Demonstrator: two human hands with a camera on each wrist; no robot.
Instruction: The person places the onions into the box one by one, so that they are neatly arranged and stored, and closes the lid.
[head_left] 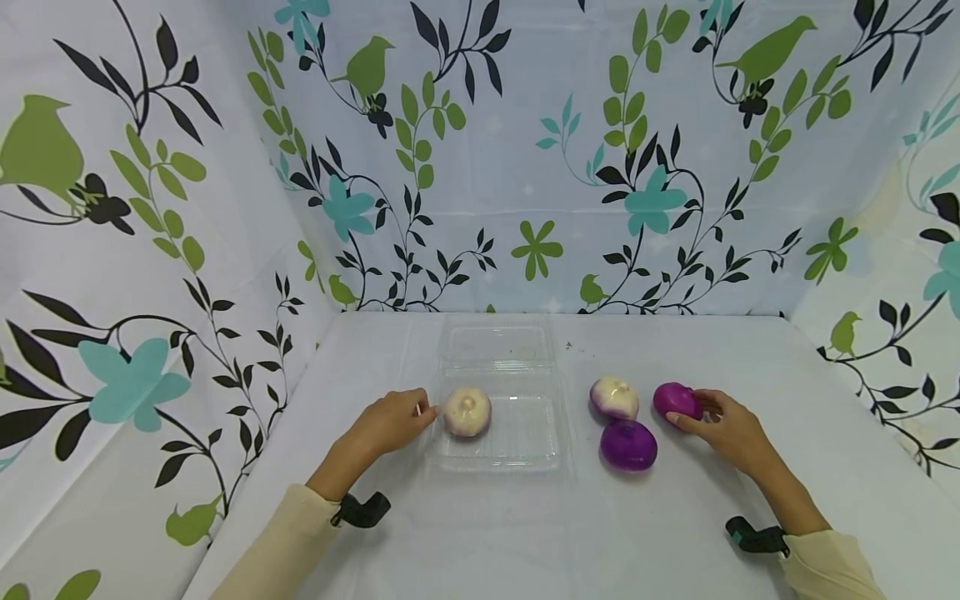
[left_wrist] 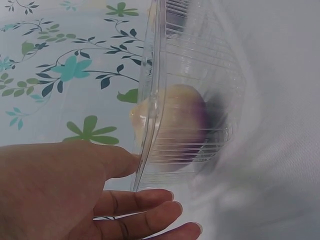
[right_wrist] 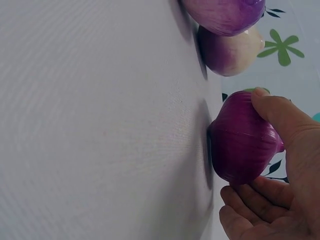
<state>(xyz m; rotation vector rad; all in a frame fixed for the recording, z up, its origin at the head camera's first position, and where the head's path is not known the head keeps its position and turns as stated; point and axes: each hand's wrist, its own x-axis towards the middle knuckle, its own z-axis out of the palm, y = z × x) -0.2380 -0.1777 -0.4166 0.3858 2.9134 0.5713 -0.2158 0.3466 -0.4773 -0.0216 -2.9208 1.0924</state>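
My left hand [head_left: 395,422] pinches the left rim of a clear plastic clamshell container [head_left: 525,457], whose lid [head_left: 495,343] lies open toward the back. Inside the container, at its left, sits a cream-and-purple bulb [head_left: 467,412]; in the left wrist view this bulb [left_wrist: 182,125] shows through the clear wall. My right hand [head_left: 726,429] grips a purple onion [head_left: 671,402], thumb on one side and fingers on the other. In the right wrist view the onion [right_wrist: 243,140] is at the table surface; whether it touches cannot be told.
Between the container and my right hand lie another cream-and-purple bulb [head_left: 615,397] and a second purple onion [head_left: 628,446], close together. A white cloth covers the table [head_left: 495,533]. Patterned curtains [head_left: 487,167] stand at the back and sides.
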